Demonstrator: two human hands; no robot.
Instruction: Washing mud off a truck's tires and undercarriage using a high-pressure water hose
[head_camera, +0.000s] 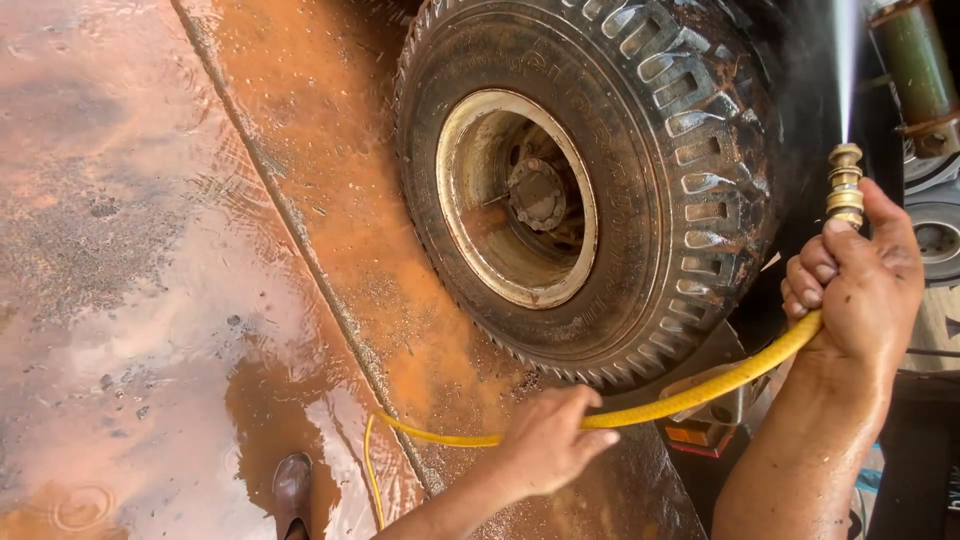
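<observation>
Wet rust-coloured floor far left with a brown boot at the bottom edge; right of it a muddy tyre stands upright on its pale rim. Left hand below the tyre, fingers curled loosely round the yellow hose, which runs from the floor up to the right. Right hand clamps the hose just under the brass nozzle, thumb up beside it, water jet shooting up past the tyre tread
</observation>
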